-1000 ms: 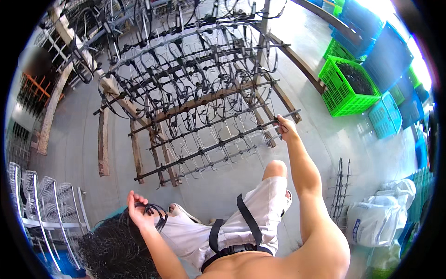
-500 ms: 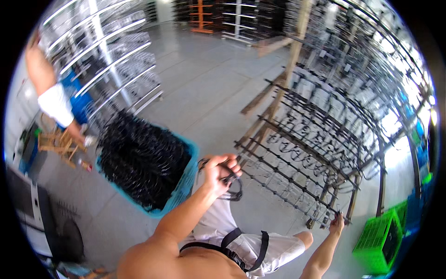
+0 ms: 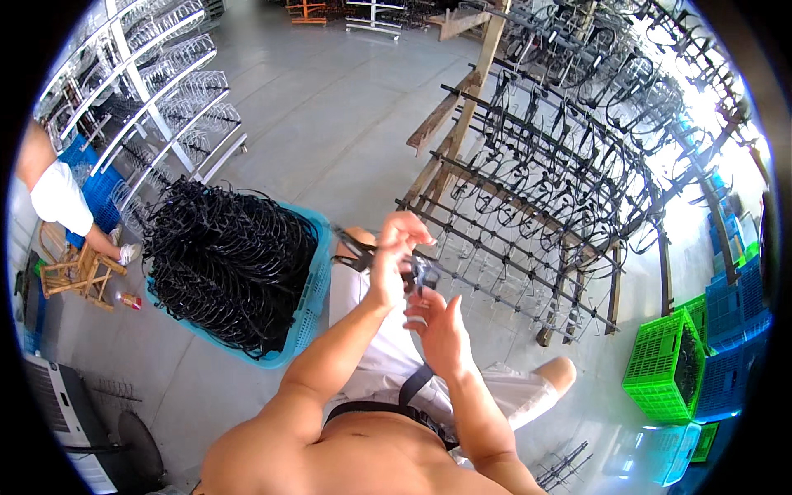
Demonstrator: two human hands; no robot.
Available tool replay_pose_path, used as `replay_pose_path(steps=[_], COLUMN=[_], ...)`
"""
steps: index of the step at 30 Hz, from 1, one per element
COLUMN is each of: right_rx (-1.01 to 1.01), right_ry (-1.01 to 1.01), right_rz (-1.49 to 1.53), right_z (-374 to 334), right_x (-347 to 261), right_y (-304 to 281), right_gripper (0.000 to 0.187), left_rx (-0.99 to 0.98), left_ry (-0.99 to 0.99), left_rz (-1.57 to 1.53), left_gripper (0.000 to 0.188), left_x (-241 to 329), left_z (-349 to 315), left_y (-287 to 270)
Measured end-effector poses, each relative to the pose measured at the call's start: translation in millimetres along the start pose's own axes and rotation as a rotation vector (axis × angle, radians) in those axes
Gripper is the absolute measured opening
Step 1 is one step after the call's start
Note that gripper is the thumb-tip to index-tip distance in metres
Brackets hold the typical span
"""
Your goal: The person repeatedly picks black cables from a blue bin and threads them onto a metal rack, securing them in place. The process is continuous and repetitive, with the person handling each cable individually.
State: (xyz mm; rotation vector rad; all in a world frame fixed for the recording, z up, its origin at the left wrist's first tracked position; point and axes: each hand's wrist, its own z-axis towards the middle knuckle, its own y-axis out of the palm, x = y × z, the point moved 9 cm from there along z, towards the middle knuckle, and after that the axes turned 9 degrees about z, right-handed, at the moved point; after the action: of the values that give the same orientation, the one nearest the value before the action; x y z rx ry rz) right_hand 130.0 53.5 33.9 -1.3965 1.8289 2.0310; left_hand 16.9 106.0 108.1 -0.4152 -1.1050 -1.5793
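Observation:
My left hand (image 3: 391,262) is raised in front of my lap, its fingers around thin black looped pieces. One dark part (image 3: 355,252) juts out to the left of the wrist; another, a glossy black part (image 3: 424,274), shows between the two hands. Just below it is my right hand (image 3: 439,332), thumb and fingers apart, with its fingertips close to that part; contact cannot be made out. On my left stands a light-blue basket (image 3: 307,318), heaped with black curved pieces (image 3: 231,268) of a similar look.
A wooden-posted rack (image 3: 487,74) at the right carries dark bars hung with black loops and wire hooks. White racks (image 3: 140,82) stand far left, near another person's leg (image 3: 70,202) and a wooden stool (image 3: 78,272). Green crates (image 3: 660,371) and blue crates are at far right.
My right hand has left the lower bar of the rack and come in beside my left hand. The left hand has risen slightly, still holding black pieces. The view has shifted.

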Motion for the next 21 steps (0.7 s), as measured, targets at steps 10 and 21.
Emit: replay_pose_path(steps=[10,21], right_rx=[-0.104,-0.697], right_ry=[-0.245,0.290], right_rz=[-0.042,-0.897], right_z=[58,50], right_x=[-27,24], right_y=[18,53], right_gripper=[0.024,0.027], left_rx=[0.150,-0.150], left_ry=[-0.648,-0.741], left_rz=[-0.061,-0.221], left_gripper=[0.058,0.051], left_x=[-86,-32], left_z=[-105,-84], left_y=[-42,-29])
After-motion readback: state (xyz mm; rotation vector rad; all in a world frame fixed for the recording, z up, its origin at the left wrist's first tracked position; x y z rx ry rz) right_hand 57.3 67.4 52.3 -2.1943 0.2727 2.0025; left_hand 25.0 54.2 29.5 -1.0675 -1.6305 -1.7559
